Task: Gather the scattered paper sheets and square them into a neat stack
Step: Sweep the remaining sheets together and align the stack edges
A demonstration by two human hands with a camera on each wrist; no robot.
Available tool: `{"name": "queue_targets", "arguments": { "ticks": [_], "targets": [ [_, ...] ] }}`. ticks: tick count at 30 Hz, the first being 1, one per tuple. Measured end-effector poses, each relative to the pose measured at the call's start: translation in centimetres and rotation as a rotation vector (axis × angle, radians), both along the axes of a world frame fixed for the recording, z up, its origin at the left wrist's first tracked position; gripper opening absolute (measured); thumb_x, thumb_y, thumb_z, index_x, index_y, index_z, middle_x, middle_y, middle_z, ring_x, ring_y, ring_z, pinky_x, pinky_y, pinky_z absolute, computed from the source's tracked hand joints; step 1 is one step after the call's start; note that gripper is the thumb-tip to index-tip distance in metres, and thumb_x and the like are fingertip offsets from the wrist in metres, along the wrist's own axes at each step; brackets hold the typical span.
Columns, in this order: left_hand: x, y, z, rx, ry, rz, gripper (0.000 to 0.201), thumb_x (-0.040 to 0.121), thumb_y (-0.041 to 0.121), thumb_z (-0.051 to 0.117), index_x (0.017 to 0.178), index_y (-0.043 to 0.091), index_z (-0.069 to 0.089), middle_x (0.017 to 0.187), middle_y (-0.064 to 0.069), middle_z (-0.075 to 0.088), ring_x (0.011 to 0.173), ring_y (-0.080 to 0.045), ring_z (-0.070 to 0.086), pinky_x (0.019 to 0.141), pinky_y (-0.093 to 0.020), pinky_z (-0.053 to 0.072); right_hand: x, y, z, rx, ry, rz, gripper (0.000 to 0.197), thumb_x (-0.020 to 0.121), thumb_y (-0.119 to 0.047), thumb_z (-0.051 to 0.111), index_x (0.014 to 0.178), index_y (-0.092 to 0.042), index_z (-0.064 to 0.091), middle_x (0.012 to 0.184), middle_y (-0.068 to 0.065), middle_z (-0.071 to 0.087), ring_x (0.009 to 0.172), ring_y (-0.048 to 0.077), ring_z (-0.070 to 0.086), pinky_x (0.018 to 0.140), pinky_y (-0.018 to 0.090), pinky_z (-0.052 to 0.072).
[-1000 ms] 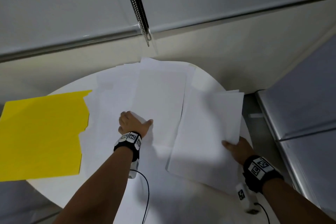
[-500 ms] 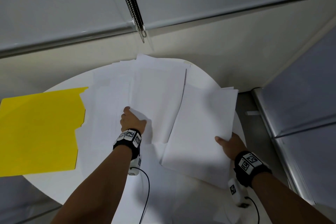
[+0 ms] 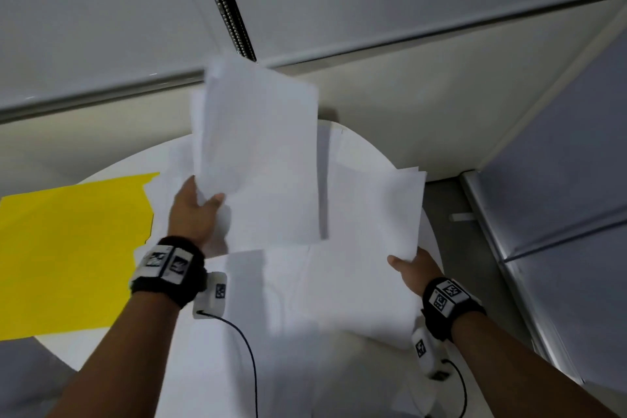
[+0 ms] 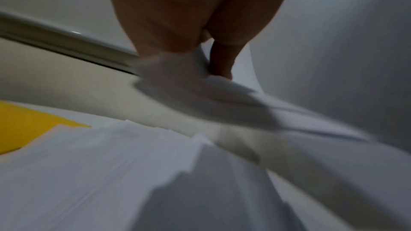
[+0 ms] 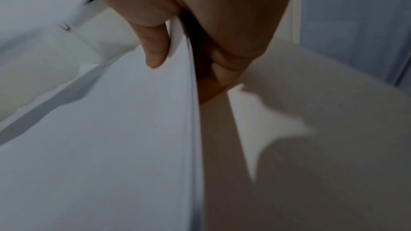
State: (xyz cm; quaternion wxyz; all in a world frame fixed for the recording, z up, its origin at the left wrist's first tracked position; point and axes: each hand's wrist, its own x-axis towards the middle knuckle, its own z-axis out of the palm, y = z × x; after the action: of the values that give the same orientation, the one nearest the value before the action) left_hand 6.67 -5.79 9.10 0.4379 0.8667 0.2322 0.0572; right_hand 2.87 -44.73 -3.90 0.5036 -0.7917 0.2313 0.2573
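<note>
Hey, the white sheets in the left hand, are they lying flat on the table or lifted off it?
Lifted. The left hand pinches the white sheets by a lower corner, and they stand raised above the round table.

dim, flat indoor light; soft shadows on table (image 3: pixel 380 159); wrist views motion-blurred; wide-angle bending at edges.

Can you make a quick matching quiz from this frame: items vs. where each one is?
Items:
1. lifted white sheets
2. side bundle of white sheets
3. yellow sheet
4. bead chain

Places:
a. flat on the table's left side
b. pinched by the left hand, raised
c. hanging at the wall
d. gripped by the right hand

Pairs: 1-b, 2-d, 3-a, 4-c
</note>
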Motion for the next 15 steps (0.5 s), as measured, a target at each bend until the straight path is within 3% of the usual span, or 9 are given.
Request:
{"name": "queue_targets", "arguments": {
  "ticks": [2, 4, 6, 7, 9, 12, 14, 15],
  "targets": [
    [-0.6, 0.4, 1.2, -0.247, -0.097, 0.0, 0.037, 0.083, 0.02, 0.065, 0.12, 0.018, 0.062, 0.116, -0.01, 0.069, 0.101, -0.034, 0.065, 0.078, -0.048, 0.055, 0.0, 0.0, 0.3, 0.016, 0.001, -0.001, 0.032, 0.085, -0.018, 0.068, 0.115, -0.009, 0.062, 0.099, 0.005, 0.065, 0.097, 0.027, 0.062, 0.088, 0.032, 0.046],
    [-1.2, -0.7, 1.4, -0.43, -0.135, -0.035, 0.034, 0.091, 0.008, 0.062, 0.124, 0.013, 0.058, 0.115, -0.013, 0.069, 0.093, -0.034, 0.066, 0.064, -0.042, 0.057, -0.1, -0.1, 0.1, 0.065, 0.012, -0.024, 0.035, 0.083, -0.017, 0.07, 0.117, -0.011, 0.061, 0.102, 0.005, 0.066, 0.1, 0.028, 0.063, 0.09, 0.034, 0.047],
    [-1.8, -2.6, 0.2, -0.479, -0.102, -0.096, 0.039, 0.092, -0.003, 0.058, 0.131, 0.002, 0.052, 0.115, -0.008, 0.07, 0.096, -0.022, 0.069, 0.079, -0.036, 0.059, -0.2, 0.0, 0.3, 0.124, 0.01, -0.054, 0.041, 0.079, -0.022, 0.073, 0.118, -0.015, 0.061, 0.105, 0.004, 0.068, 0.099, 0.026, 0.063, 0.092, 0.036, 0.048],
    [-2.2, -3.6, -1.0, -0.454, -0.034, -0.124, 0.044, 0.091, -0.002, 0.06, 0.134, 0.0, 0.049, 0.119, -0.008, 0.068, 0.102, -0.018, 0.067, 0.09, -0.037, 0.056, -0.2, -0.1, 0.2, 0.174, 0.006, -0.094, 0.044, 0.077, -0.027, 0.074, 0.118, -0.016, 0.06, 0.107, 0.003, 0.068, 0.098, 0.025, 0.064, 0.093, 0.038, 0.048],
    [-3.2, -5.7, -3.7, -0.367, 0.17, -0.152, 0.066, 0.086, 0.014, 0.073, 0.143, 0.009, 0.041, 0.136, -0.009, 0.057, 0.124, -0.024, 0.055, 0.108, -0.043, 0.043, -0.3, -0.1, 0.6, 0.32, 0.02, -0.207, 0.049, 0.078, -0.041, 0.071, 0.12, -0.021, 0.059, 0.111, 0.002, 0.068, 0.099, 0.024, 0.064, 0.091, 0.042, 0.051],
    [-5.3, -9.5, -7.1, -0.241, 0.35, -0.225, 0.074, 0.086, 0.024, 0.074, 0.147, 0.026, 0.032, 0.142, -0.007, 0.047, 0.137, -0.024, 0.04, 0.107, -0.03, 0.033, -0.6, -0.2, 1.7, 0.523, 0.084, -0.314, 0.037, 0.091, -0.05, 0.056, 0.119, -0.027, 0.054, 0.109, -0.002, 0.066, 0.087, 0.016, 0.065, 0.064, 0.03, 0.049],
    [-6.1, -11.9, -8.7, -0.166, 0.409, -0.314, 0.073, 0.09, 0.028, 0.068, 0.15, 0.032, 0.026, 0.15, -0.008, 0.042, 0.139, -0.025, 0.038, 0.108, -0.032, 0.033, -0.8, -0.1, 1.8, 0.58, 0.093, -0.329, 0.038, 0.091, -0.044, 0.058, 0.122, -0.021, 0.056, 0.107, 0.003, 0.069, 0.08, 0.015, 0.071, 0.063, 0.03, 0.055],
    [-6.3, -12.8, -9.4, -0.133, 0.442, -0.341, 0.073, 0.092, 0.03, 0.065, 0.152, 0.032, 0.023, 0.151, -0.008, 0.041, 0.14, -0.026, 0.038, 0.109, -0.033, 0.033, -1.0, -0.1, 1.8, 0.549, 0.064, -0.309, 0.038, 0.09, -0.036, 0.063, 0.123, -0.019, 0.057, 0.108, 0.005, 0.07, 0.084, 0.019, 0.072, 0.071, 0.035, 0.058]
  ]
}}
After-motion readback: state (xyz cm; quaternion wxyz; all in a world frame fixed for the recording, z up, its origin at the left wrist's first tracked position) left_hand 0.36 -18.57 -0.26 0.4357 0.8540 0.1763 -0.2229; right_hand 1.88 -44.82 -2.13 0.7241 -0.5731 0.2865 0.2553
